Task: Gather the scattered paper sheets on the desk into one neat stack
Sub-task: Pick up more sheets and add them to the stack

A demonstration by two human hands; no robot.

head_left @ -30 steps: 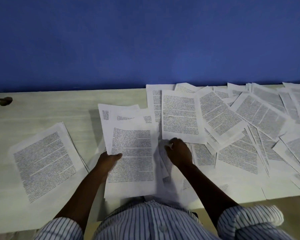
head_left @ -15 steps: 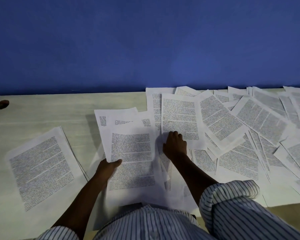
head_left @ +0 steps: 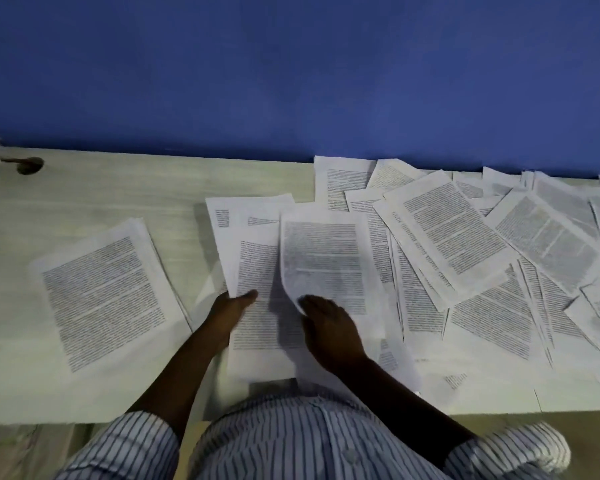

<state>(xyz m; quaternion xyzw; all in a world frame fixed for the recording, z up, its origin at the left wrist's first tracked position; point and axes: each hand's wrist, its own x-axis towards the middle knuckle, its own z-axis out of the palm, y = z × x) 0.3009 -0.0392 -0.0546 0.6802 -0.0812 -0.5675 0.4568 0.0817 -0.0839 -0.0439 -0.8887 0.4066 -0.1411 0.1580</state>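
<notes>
Right hand [head_left: 329,327] pinches the near-left corner of a white printed paper sheet [head_left: 323,258], whose left edge curls up. That sheet lies just right of, and partly over, the loose stack of white printed pages [head_left: 257,317] that the left hand [head_left: 231,306] grips by its left edge, thumb on top. Both run long axis away from the person, so I judge a short leftward slide squares them. Scattered white sheets [head_left: 465,244] overlap across the pale wooden desk [head_left: 84,195] further right, nearer the right hand. A tilted pile of pages [head_left: 101,299] lies left.
</notes>
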